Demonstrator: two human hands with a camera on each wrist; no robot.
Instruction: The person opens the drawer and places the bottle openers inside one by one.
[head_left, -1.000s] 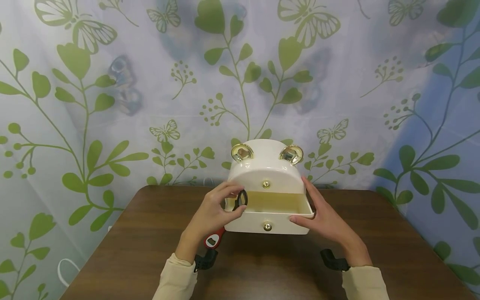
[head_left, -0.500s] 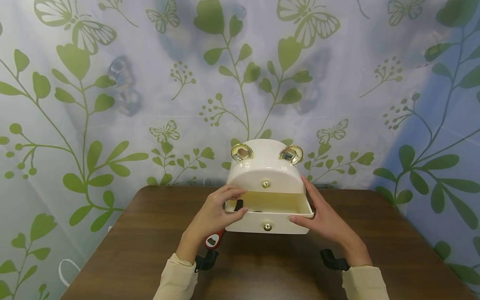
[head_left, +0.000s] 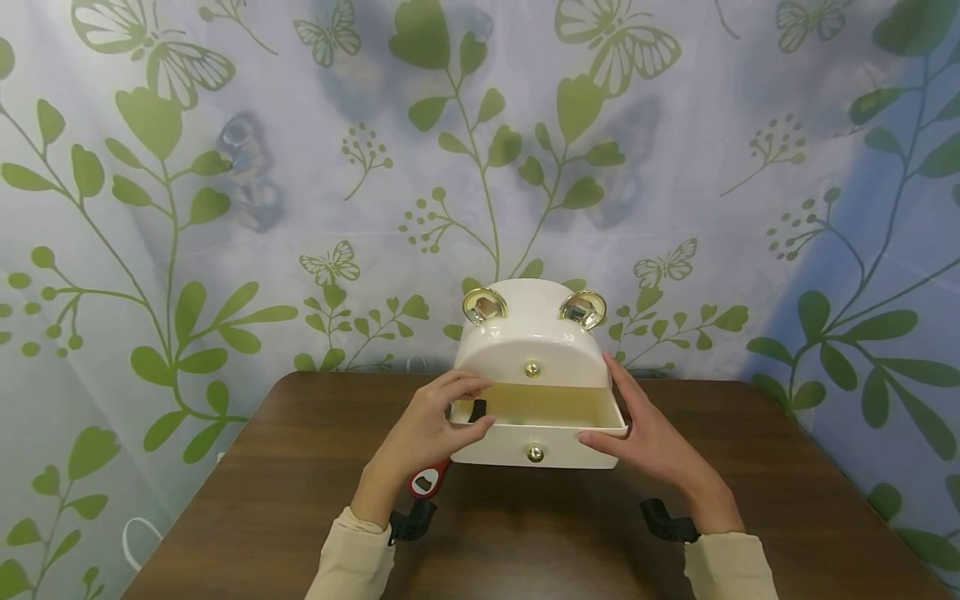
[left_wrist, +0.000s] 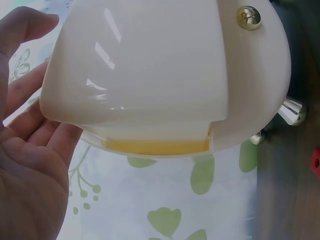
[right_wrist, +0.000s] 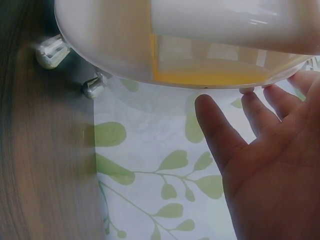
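A white two-drawer box (head_left: 532, 312) with gold ears and round knobs stands on the table, its lower drawer (head_left: 487, 450) pulled out. In the head view, a short black piece (head_left: 477, 410) shows inside the drawer at the left; the rest of it is hidden behind the drawer front. My left hand (head_left: 427, 421) is at the drawer's left end, thumb and fingers apart with nothing between them. In the left wrist view, its fingers (left_wrist: 37, 127) lie by the drawer's corner. My right hand (head_left: 652, 433) rests at the right side, thumb on the drawer front, fingers extended along the box.
A red bottle opener (head_left: 426, 482) lies on the brown table (head_left: 540, 542), partly hidden by the left forearm and the box. A curtain (head_left: 480, 208) printed with leaves and butterflies hangs close behind the table's back edge.
The left hand has let go of a black oval loop, which dropped into the open drawer. The right hand and the box have kept their places.
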